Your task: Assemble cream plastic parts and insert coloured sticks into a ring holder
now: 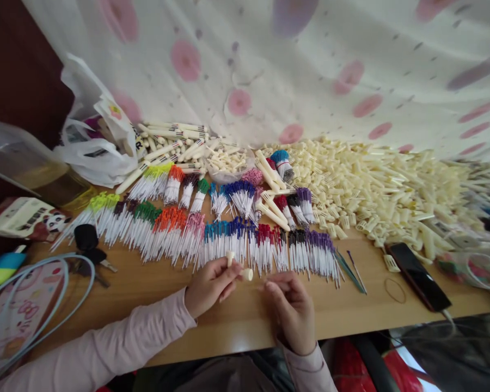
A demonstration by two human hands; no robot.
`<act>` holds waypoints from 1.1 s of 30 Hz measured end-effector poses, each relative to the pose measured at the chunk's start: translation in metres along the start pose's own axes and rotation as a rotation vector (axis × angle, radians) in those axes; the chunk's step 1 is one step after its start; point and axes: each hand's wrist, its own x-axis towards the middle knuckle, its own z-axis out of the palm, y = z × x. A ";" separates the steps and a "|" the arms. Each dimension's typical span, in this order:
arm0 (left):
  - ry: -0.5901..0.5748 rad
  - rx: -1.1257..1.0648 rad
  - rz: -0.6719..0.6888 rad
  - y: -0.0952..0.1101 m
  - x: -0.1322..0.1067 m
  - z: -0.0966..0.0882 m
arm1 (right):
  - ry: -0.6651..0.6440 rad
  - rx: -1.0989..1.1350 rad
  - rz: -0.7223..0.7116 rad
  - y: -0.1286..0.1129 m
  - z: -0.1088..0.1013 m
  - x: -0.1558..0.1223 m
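My left hand (214, 283) is closed around small cream plastic pen parts. One, a narrow tube end (230, 257), sticks up between the thumb and index finger; a short hollow piece (248, 274) pokes out to the right, its round opening showing. Just right of it, my right hand (292, 307) has thumb and fingertips pinched together; what they hold, if anything, is too small to make out. Beyond both hands lies a row of white pen refills with coloured tips, among them orange (169, 231), blue (218, 242), red (265, 245) and purple (324, 253).
A large heap of cream pen parts (359, 185) fills the back right. Bundled refills (240, 196) and assembled multi-colour pens (175, 141) lie behind the row. A phone (418, 275) is at right; keys (92, 253), a looped cable (67, 272) and a plastic bag (102, 147) at left.
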 end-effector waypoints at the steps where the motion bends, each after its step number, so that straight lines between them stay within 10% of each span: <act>1: -0.006 -0.002 -0.011 0.000 0.000 0.000 | 0.021 -0.084 -0.053 0.001 -0.001 -0.002; 16: -0.151 0.402 0.031 -0.001 -0.010 -0.002 | -0.095 -0.406 -0.419 -0.008 -0.006 -0.010; 33: -0.192 0.319 0.108 -0.002 -0.009 0.002 | -0.078 -0.461 -0.170 0.005 0.004 -0.021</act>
